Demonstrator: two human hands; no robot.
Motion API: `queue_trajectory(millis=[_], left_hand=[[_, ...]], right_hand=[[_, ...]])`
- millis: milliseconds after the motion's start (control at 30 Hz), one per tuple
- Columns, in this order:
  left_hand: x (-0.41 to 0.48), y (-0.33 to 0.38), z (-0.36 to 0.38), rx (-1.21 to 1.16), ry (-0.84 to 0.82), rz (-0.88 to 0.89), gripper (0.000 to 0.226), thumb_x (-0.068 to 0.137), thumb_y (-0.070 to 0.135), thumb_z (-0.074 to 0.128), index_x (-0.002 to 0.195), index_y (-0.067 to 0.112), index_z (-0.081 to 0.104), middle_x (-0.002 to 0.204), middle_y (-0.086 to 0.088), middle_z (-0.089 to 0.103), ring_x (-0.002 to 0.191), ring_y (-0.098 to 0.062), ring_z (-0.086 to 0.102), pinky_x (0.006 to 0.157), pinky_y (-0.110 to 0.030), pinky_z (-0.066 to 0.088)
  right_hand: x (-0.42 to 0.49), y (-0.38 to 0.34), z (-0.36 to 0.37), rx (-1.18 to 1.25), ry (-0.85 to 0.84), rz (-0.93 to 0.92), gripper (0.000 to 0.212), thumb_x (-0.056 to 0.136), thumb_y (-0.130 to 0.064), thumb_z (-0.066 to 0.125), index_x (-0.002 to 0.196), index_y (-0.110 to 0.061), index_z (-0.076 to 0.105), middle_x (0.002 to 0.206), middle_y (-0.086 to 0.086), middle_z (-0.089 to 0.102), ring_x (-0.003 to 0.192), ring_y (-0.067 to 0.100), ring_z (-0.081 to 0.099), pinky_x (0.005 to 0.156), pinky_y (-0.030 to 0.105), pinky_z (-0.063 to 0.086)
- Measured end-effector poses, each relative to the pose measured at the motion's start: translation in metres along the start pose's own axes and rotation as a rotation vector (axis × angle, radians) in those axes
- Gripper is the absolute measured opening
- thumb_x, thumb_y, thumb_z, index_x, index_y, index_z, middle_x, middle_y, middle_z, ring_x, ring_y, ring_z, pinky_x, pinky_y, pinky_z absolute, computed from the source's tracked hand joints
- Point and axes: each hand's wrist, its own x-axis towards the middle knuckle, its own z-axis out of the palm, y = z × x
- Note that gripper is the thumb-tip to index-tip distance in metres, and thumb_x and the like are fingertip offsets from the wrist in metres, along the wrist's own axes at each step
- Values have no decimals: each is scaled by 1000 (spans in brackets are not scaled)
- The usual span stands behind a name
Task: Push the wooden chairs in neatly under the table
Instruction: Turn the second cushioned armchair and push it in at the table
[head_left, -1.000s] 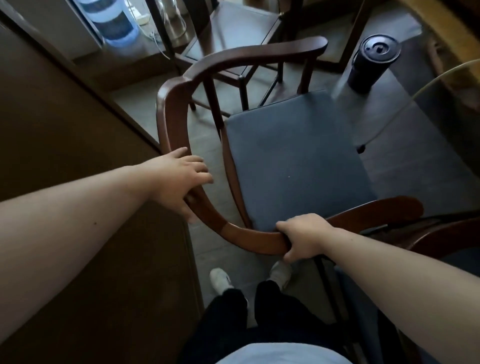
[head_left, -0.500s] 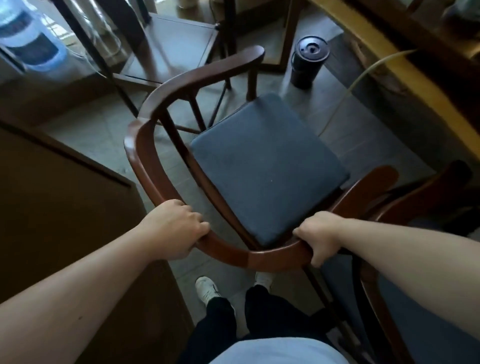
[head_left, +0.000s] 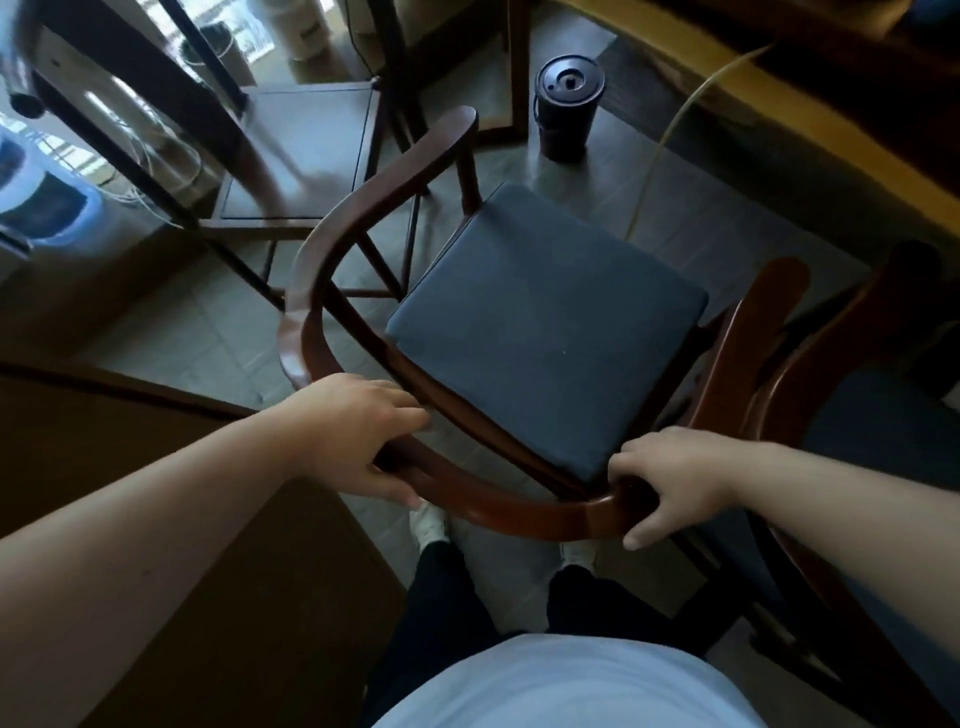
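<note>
A wooden armchair (head_left: 332, 260) with a curved back rail and a dark blue seat cushion (head_left: 545, 322) stands in front of me, its seat facing a yellow-edged wooden table (head_left: 810, 135) at the upper right. My left hand (head_left: 358, 431) grips the back rail on its left part. My right hand (head_left: 670, 478) grips the rail on its right part. A second wooden chair (head_left: 779, 405) with a blue seat stands close at the right, its rail next to the first chair's right arm.
A dark lidded cup (head_left: 569, 104) stands on the floor beyond the chair's front. A flat-seated wooden chair (head_left: 301, 150) is at the upper left. A brown cabinet top (head_left: 104, 441) lies at my left. A pale cord (head_left: 670, 130) runs from the table to the floor.
The chair has turned clockwise in my view, its seat swinging toward the table at the right. Both hands kept their hold on the back rail.
</note>
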Motion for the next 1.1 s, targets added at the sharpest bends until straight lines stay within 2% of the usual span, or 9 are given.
queue_trajectory(millis=[133,233,333,467,700,867,933,1000,1100], left_hand=[[-7,-45,9,117,-113,69,44,86,57,50,124,34,48,118,11,60,111,-13,55,90,-38,51],[2,-62,12,204,-156,198,30,92,52,43,110,30,52,87,14,57,79,-12,60,73,-33,52],[5,-73,16,295,-89,283,28,93,51,44,102,26,54,70,13,45,60,-12,46,58,-28,38],[8,-97,3,356,-31,263,30,91,50,48,103,24,57,80,5,65,66,-20,57,59,-29,34],[26,-157,-34,371,-4,137,26,87,50,55,100,30,62,85,9,66,75,-20,64,63,-28,45],[33,-168,-43,262,-21,58,23,84,48,62,100,32,59,91,10,65,86,-17,63,78,-35,54],[33,-171,-39,235,16,77,26,83,48,62,103,31,59,96,9,66,92,-18,62,86,-35,50],[29,-178,-32,209,108,120,30,83,48,63,106,29,60,100,8,66,99,-16,60,94,-34,44],[24,-194,-22,208,251,238,33,79,45,68,105,26,62,101,6,67,101,-17,60,95,-36,44]], right_hand=[[19,-30,20,81,52,65,90,55,-96,42,114,-30,58,102,-8,64,94,16,59,77,34,43],[31,-40,25,-13,62,157,66,55,-84,44,87,-30,63,77,-10,61,88,19,61,68,34,41],[35,-47,27,-12,112,208,56,53,-76,43,78,-29,63,70,-11,60,84,17,61,70,34,44],[47,-59,14,12,159,273,48,53,-73,44,70,-31,58,67,-11,59,73,14,56,69,33,45],[82,-70,-26,102,208,370,43,54,-73,45,68,-33,50,64,-12,52,71,17,56,61,32,35],[79,-75,-41,202,211,398,38,63,-68,54,78,-33,58,78,-12,57,80,15,53,70,33,41],[74,-80,-41,245,237,376,46,68,-67,54,101,-36,63,100,-11,61,101,15,55,88,37,41],[70,-91,-42,339,302,354,66,71,-69,58,128,-36,54,123,-12,58,120,14,50,103,39,36],[73,-117,-48,601,482,315,71,75,-63,68,137,-34,47,136,-13,52,127,10,46,106,32,36]])
